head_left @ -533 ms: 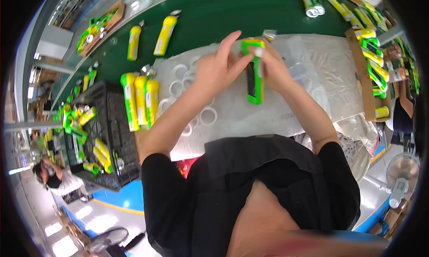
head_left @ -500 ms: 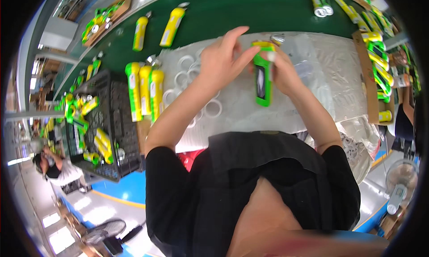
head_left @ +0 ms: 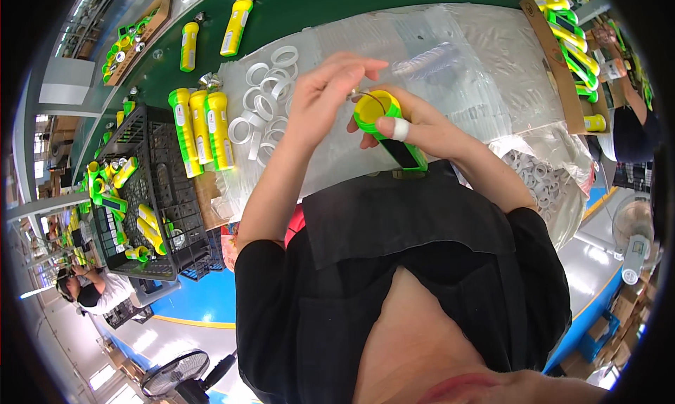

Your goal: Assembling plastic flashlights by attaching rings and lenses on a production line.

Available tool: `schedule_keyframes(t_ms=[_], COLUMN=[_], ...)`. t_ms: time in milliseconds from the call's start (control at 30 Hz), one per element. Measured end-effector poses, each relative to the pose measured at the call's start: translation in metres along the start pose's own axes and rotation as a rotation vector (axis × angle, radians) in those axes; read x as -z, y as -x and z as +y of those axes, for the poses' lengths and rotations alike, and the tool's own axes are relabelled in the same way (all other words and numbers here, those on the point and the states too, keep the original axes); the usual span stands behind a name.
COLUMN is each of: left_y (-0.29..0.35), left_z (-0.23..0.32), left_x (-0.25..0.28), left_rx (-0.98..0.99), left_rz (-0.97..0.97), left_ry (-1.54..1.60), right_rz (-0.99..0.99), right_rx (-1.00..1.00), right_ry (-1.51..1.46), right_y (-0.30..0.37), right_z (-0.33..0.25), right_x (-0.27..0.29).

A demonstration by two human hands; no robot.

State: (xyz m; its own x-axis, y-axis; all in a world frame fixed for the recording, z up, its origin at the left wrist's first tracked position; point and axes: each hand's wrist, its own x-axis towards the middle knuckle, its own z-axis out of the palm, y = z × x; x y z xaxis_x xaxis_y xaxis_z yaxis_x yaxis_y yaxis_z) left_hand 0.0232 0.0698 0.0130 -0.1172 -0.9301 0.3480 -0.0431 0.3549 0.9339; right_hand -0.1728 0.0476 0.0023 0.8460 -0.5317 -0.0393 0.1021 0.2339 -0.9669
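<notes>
My right hand (head_left: 425, 128), with white tape round its thumb, is closed round a yellow and green flashlight body (head_left: 375, 107). Its round mouth is open and tilted up, showing a yellow inside, and a dark panel runs along its side. At that mouth, my left hand (head_left: 325, 95) pinches the end of a thin wire (head_left: 369, 95) that leads into the body; the fingers partly hide what they hold. Several white rings (head_left: 264, 107) lie on the plastic-covered table left of my hands. Three flashlights (head_left: 200, 130) stand or lie side by side farther left.
A black crate (head_left: 158, 186) with flashlight bodies is at the left. Two flashlights (head_left: 237, 27) lie on the green surface (head_left: 309, 10) at the back. A cardboard box (head_left: 555, 60) of flashlights stands at right, above a bag of white rings (head_left: 541, 179). A co-worker's arm (head_left: 628, 81) shows beyond.
The flashlight body has come nearer to my chest and tipped, so its open mouth now shows. My left hand has moved from open fingers beside it to a pinch at its mouth.
</notes>
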Motion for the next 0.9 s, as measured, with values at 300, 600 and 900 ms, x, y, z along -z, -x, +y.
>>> schedule_keyframes(t_ms=[300,600,900], left_y=[-0.007,-0.037,-0.012], left_z=[-0.035,-0.116,-0.030], left_x=[-0.055,-0.053,-0.036], left_rx=[-0.426,-0.127,-0.347], left_rz=[-0.044,-0.043,-0.072], left_ry=[-0.243,-0.953,-0.604], right_rz=[0.286,0.532,0.367], right_rx=[0.072,0.154,0.088], right_ry=[-0.133,-0.173,-0.137], right_y=[0.013,0.037,0.018], right_z=[0.017,0.015,0.002], right_x=[0.009,0.041,0.026])
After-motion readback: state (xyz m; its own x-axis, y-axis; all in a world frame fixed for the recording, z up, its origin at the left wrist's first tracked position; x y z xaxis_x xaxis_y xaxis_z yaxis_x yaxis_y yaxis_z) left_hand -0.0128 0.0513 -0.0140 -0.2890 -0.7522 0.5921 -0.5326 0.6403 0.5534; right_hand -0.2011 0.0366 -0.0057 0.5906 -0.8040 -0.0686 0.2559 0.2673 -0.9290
